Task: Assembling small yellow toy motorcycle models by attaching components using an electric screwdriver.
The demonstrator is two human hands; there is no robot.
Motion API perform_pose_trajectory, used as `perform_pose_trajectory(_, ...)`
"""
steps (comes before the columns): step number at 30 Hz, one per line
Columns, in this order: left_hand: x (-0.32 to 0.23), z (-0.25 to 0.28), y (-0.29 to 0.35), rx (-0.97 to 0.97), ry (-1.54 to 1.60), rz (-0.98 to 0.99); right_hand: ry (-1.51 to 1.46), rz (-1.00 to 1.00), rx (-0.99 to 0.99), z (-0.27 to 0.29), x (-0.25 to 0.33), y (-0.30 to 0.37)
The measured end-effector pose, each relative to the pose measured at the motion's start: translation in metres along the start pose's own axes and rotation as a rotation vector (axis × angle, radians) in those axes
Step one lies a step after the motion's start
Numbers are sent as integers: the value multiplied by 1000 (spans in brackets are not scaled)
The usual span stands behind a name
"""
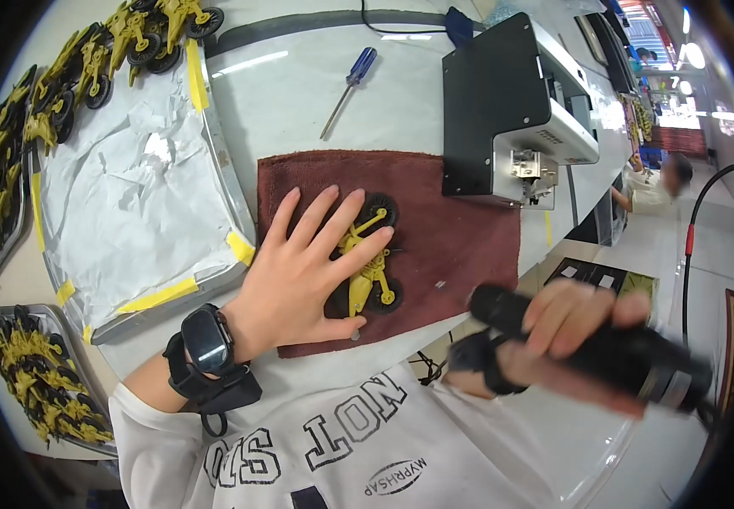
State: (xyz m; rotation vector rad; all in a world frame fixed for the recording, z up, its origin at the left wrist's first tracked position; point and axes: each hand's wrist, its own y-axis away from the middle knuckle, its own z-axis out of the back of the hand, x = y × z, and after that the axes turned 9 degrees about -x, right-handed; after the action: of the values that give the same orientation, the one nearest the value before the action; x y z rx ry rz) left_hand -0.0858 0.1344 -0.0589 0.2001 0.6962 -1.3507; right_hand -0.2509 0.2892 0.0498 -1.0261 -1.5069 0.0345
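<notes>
Nearby, paper-lined tray (pixel 214 161), toy-rimmed.

Blue-handled screwdriver (pixel 346 87) on table — paper-lined tray (pixel 214 161) left, black machine (pixel 502 102) right.

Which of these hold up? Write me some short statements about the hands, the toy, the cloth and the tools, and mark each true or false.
1. The left hand lies flat on the yellow toy vehicle. True.
2. The toy rests on the white paper in the tray. False: it lies on the dark red cloth.
3. The right hand grips a black electric screwdriver. True.
4. The blue-handled screwdriver lies on the cloth. False: it lies on the white table beyond the cloth.
5. A black wristwatch sits on the left wrist. True.
</notes>
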Motion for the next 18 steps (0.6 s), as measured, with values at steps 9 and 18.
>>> perform_pose_trajectory(9, 1, -2, 1, -13, 14, 8, -8, 58, 143, -27, -19, 29)
perform_pose_trajectory(18, 1, -3, 3, -7, 5, 4, -51, -12, 290, -20, -38, 31)
